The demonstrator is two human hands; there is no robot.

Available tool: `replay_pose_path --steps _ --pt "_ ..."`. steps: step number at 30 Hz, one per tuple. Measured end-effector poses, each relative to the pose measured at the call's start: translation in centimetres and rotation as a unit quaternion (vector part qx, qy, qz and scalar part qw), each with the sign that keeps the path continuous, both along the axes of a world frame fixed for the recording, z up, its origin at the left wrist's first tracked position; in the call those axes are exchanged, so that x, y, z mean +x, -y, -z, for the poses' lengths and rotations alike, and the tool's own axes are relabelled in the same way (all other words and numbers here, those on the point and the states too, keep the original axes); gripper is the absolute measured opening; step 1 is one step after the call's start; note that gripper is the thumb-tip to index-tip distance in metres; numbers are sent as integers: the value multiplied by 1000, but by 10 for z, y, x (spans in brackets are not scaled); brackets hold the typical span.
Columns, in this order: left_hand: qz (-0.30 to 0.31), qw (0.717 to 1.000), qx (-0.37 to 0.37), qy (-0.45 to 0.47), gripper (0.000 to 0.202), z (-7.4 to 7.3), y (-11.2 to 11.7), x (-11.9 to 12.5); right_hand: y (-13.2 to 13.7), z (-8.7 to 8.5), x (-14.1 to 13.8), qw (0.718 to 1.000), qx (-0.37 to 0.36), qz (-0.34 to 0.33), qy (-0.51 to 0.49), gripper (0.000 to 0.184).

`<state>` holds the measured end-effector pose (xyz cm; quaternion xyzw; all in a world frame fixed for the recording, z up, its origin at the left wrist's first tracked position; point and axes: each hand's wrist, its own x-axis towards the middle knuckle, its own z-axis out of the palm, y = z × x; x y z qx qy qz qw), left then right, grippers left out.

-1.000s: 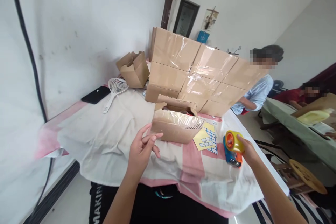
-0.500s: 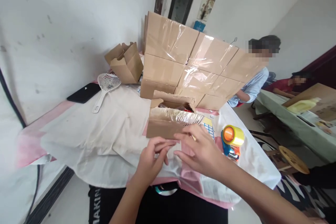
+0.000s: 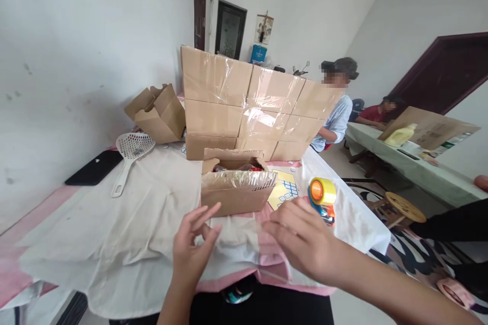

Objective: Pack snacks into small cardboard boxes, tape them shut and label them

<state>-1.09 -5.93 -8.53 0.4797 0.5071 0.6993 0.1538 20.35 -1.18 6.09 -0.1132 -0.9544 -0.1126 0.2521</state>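
A small open cardboard box [image 3: 234, 188] with tape across its front flap stands on the cloth-covered table [image 3: 114, 233]. My left hand [image 3: 192, 251] hovers just in front of it, fingers spread and holding nothing. My right hand [image 3: 301, 238] is lower right of the box, fingers loosely stretched, also with nothing in it. A tape dispenser [image 3: 322, 198] with a yellow roll stands on the table just beyond my right hand. A yellow card with blue squares [image 3: 284, 190] lies between the box and the dispenser.
A wall of taped cardboard boxes [image 3: 251, 106] stands behind the small box. An open box [image 3: 158, 114], a white slotted scoop [image 3: 129, 155] and a black phone [image 3: 93, 168] lie at the left. Two people sit at the right near a green-covered table [image 3: 415, 167].
My right hand let go of the tape dispenser, crossed to meet the left hand in front of the box, and now both hands have drawn apart. The view swung right.
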Motion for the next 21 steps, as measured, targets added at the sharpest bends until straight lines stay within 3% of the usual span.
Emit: replay_pose_path --steps 2,5,7,9,11,14,17,21 --pt "-77 990 61 -106 22 -16 -13 -11 -5 -15 12 998 -44 48 -23 19" --pt "-126 943 94 -292 14 -55 -43 -20 -23 -34 21 988 -122 89 -37 14" --pt "-159 915 23 -370 27 -80 -68 -22 -40 -41 20 978 -182 97 -36 15" --pt "-155 892 -77 -417 50 -95 -92 -23 -56 -44 15 966 -237 99 -30 20" --pt "-112 875 -159 -444 65 -98 -110 -27 -70 -45 9 955 -277 99 -28 25" --pt "-67 867 -203 -450 58 -89 -120 -33 -88 -45 -1 935 -346 77 -13 29" --pt "-46 874 -195 -443 29 -77 -114 -34 -109 -40 -14 909 -417 24 10 32" --pt "5 884 -203 -421 38 -69 -99 -30 -142 -20 -44 902 -429 -21 45 28"
